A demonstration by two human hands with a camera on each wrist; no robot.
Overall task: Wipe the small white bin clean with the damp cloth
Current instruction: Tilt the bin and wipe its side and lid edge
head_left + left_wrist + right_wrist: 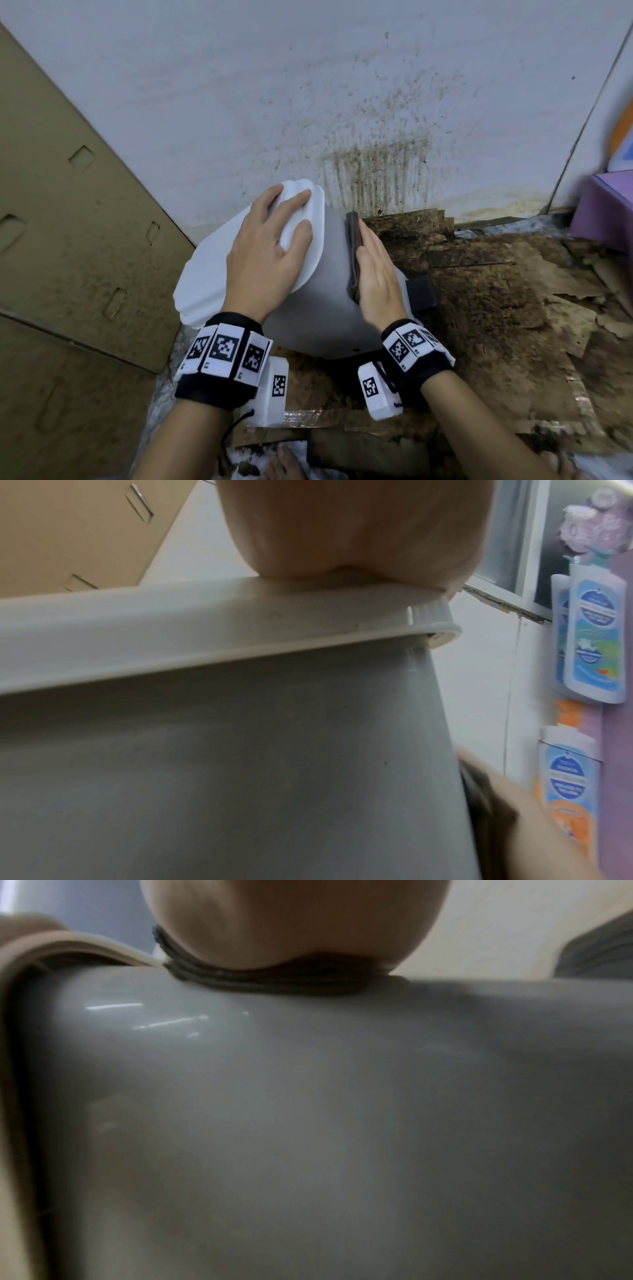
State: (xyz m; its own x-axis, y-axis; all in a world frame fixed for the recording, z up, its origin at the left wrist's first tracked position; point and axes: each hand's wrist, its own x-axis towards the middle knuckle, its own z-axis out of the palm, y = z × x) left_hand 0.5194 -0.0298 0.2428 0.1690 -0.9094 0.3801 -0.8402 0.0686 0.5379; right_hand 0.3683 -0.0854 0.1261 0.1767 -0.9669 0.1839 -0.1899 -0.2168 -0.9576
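Floor corner, 12 o'clock: white wall [239,85], speckled and streaked brown low down; torn, stained cardboard sheets [479,291] cover the floor; a cardboard box [68,205] leans at 9 o'clock; a purple box [603,212] sits at 3 o'clock.

Item 1. Small bin [318,291], centre, tipped onto its side on the cardboard, lid end toward 10 o'clock. Grey, glossy body; white lid [212,267]; black pedal [423,291] at 3 o'clock. Body shows faint smears and one dark speck. Tilt probably exposes the side wall for wiping.

Item 2. Left hand [267,250], fingers spread flat on the lid, pressing; judged to steady the bin.

Item 3. Right hand [376,277], fingers straight and together, pressing the cloth against the bin's upper side wall.

Item 4. Cloth [352,253], dark grey-brown, folded in layers, sandwiched between palm and bin. Dampness cannot be told.
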